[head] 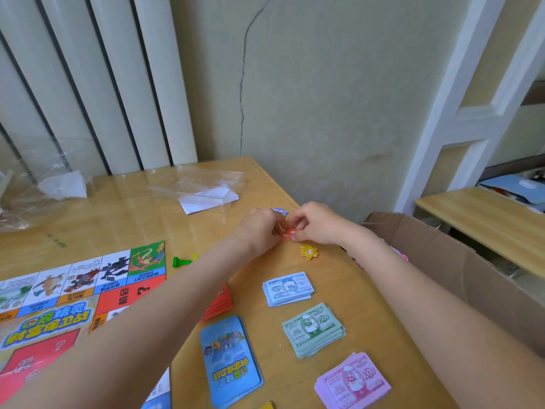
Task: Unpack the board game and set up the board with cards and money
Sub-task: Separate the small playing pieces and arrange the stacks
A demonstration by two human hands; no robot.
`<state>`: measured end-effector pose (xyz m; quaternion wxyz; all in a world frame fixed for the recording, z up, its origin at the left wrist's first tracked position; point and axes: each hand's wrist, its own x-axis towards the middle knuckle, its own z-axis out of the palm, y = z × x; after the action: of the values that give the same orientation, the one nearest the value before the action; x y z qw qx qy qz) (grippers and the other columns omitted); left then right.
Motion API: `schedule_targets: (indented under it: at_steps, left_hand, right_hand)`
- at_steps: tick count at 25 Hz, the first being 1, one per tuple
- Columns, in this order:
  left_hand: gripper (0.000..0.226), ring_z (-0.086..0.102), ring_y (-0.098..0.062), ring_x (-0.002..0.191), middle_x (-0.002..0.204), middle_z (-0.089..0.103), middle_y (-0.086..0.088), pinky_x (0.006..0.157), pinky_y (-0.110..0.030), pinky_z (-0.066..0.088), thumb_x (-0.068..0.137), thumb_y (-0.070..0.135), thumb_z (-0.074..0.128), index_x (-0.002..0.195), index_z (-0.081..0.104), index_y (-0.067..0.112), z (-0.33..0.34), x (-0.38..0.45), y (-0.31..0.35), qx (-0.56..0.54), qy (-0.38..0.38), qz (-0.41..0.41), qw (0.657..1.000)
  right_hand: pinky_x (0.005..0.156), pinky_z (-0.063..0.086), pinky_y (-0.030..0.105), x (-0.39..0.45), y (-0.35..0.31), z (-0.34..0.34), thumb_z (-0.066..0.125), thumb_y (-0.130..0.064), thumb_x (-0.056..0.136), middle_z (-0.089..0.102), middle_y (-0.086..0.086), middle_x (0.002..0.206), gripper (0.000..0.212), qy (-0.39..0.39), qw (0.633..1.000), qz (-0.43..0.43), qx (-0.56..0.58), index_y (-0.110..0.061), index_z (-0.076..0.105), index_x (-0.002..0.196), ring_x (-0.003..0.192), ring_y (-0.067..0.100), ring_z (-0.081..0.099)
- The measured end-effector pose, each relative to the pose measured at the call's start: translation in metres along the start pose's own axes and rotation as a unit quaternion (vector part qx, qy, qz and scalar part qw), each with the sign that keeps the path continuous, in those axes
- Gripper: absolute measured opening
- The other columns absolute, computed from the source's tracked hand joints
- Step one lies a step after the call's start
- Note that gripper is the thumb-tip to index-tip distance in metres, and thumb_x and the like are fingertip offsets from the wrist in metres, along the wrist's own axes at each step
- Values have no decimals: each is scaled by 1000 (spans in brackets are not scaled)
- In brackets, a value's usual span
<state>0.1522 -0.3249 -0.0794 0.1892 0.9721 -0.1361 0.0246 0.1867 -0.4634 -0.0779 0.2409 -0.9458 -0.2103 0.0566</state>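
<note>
My left hand (262, 228) and my right hand (315, 222) meet over the table's far right part, both pinching small orange star tokens (288, 234). A yellow star token (309, 251) lies just below them and a purple one (280, 211) just above. The game board (67, 293) lies open at the left, partly under my left forearm. Blue 500 notes (287, 289), green 2000 notes (314, 329) and pink 1000 notes (352, 382) sit in stacks on the right. A blue card deck (230, 361) and a red card deck (221, 302) lie between board and money.
A green pawn (180, 261) lies beside the board's corner. Empty clear plastic wrappers (203, 184) and white paper (209, 199) lie at the table's back. An open cardboard box (460, 267) stands off the table's right edge, with a wooden shelf (483, 219) beyond it.
</note>
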Motion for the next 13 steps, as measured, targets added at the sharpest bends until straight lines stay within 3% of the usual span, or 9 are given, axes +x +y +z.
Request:
schedule_targets:
  at_steps: [3,6,8,10,13]
  left_hand:
    - [27,62,-23,102,108,68,-11,74,-14,41,85,6,58,112,64,5,2,-1,4,-43,-5,13,999]
    - [34,59,-24,106,116,63,-10,85,-24,43,86,5,54,120,59,9,-13,4,-13,-7,27,-16,999]
    - [45,54,-25,114,128,54,-10,90,-30,43,88,5,52,132,47,11,-24,7,-29,59,4,-81,995]
    - [54,49,-26,119,134,47,-11,93,-33,44,88,11,53,139,35,12,-26,4,-34,103,-78,-129,983]
    - [51,43,-29,123,134,39,-14,96,-34,41,90,19,50,138,36,7,-17,7,-32,135,-115,-122,977]
  right_hand:
    - [68,41,15,-1,4,-2,72,-8,78,63,3,89,25,-2,1000,9,23,-7,69,103,85,10,54]
    - [69,41,15,0,4,-3,73,-10,77,58,-3,81,24,-14,1000,14,20,-9,69,101,84,9,54]
    - [68,41,13,5,5,-6,70,-8,80,58,-5,78,22,-1,999,14,32,-10,68,101,79,8,53]
    - [74,41,17,16,5,-8,66,-7,83,61,2,88,22,43,998,14,53,-8,66,105,85,13,54]
    - [91,36,24,36,1,-1,64,-17,86,52,12,122,40,55,998,26,-11,-11,54,125,117,23,47]
